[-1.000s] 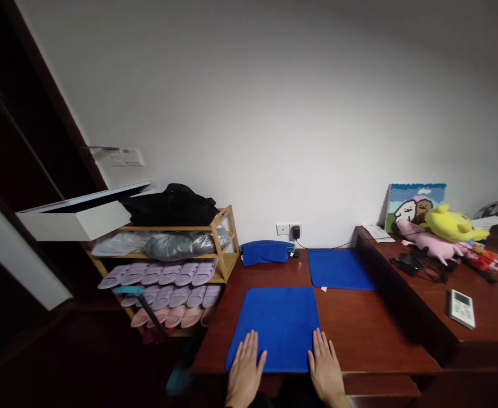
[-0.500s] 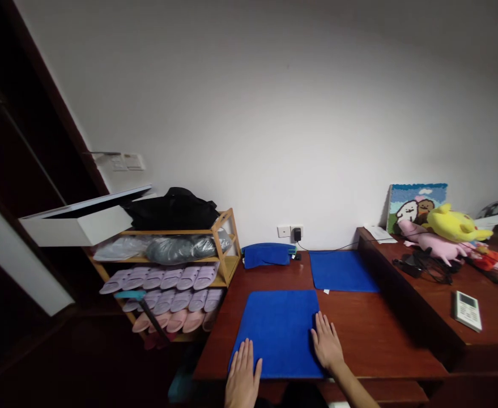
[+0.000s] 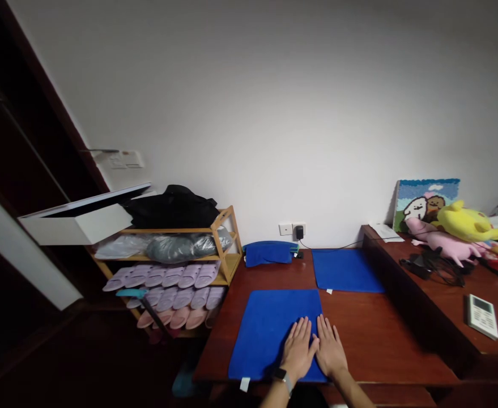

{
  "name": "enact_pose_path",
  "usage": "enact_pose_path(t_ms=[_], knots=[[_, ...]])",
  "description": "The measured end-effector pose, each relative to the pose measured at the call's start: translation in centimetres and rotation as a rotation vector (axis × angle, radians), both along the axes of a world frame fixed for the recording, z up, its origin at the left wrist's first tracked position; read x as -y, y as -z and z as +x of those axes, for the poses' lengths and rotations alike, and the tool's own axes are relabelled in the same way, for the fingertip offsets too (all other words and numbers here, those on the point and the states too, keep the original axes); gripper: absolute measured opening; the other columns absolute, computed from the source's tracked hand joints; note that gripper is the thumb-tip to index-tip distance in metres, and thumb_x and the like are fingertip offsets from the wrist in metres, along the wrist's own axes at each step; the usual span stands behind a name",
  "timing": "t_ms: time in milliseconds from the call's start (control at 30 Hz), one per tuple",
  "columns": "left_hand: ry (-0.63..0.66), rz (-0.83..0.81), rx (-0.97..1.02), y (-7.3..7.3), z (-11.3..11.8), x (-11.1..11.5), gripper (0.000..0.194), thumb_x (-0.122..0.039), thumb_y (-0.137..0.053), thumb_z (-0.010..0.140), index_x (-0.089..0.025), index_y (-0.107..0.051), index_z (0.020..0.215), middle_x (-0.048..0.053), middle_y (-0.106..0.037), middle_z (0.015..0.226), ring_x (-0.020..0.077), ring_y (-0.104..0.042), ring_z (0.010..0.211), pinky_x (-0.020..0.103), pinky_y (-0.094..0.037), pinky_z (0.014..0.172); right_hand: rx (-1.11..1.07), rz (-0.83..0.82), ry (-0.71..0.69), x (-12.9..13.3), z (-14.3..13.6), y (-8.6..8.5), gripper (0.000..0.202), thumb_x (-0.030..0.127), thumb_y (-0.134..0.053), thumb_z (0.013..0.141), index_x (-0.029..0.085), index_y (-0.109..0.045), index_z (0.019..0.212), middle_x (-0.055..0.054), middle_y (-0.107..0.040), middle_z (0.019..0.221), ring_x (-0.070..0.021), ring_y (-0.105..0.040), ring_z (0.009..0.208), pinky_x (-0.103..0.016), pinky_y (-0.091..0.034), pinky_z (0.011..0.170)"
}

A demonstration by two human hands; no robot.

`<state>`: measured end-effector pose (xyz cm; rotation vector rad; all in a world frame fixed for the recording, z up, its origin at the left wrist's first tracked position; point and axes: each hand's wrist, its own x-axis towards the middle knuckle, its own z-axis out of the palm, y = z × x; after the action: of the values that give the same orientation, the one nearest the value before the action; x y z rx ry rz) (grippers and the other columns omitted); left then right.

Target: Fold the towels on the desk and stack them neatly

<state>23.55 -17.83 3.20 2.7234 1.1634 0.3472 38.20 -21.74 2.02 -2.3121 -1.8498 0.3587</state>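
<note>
A blue cloth [image 3: 265, 326] lies spread flat on the brown wooden table [image 3: 371, 334], its white tag [image 3: 245, 385] hanging at the front edge. My left hand [image 3: 298, 350], with a watch on the wrist, rests palm down on the right half of the cloth, fingers stretched out. Right beside it, my right hand [image 3: 330, 347] lies flat over the cloth's right edge, partly on the wood. The left thumb reaches up against the right hand. Neither hand holds anything.
Behind lie another flat blue cloth [image 3: 346, 271] and a folded blue cloth [image 3: 269, 254]. A slipper rack [image 3: 227, 266] stands left. Plush toys [image 3: 465, 222], a cable and a white calculator-like device [image 3: 482, 316] sit on the higher surface at right.
My left hand has moved right across the cloth, from its left front corner to beside my right hand, uncovering the tag. The right hand stays at the right edge.
</note>
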Motion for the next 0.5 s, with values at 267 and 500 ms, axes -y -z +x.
enact_pose_path(t_ms=[267, 500], knots=[[-0.286, -0.05, -0.061, 1.5, -6.9, -3.7, 0.072, -0.059, -0.015, 0.104, -0.017, -0.026, 0.161, 0.007, -0.025, 0.168, 0.0242, -0.022, 0.156, 0.048, -0.022, 0.129, -0.023, 0.033, 0.032, -0.1, -0.1, 0.4, 0.071, 0.048, -0.014, 0.101, 0.013, -0.02, 0.162, -0.003, -0.016, 0.17, -0.0219, -0.012, 0.158, -0.044, -0.009, 0.129], [-0.559, 0.032, -0.104, 1.9, -17.5, -7.1, 0.072, -0.057, -0.02, 0.104, -0.013, -0.032, 0.159, 0.012, -0.029, 0.166, 0.0268, -0.027, 0.155, 0.05, -0.026, 0.126, -0.033, 0.022, 0.036, -0.1, -0.1, 0.6, 0.072, 0.049, -0.015, 0.101, 0.013, -0.02, 0.162, -0.002, -0.016, 0.17, -0.021, -0.012, 0.158, -0.043, -0.01, 0.129]])
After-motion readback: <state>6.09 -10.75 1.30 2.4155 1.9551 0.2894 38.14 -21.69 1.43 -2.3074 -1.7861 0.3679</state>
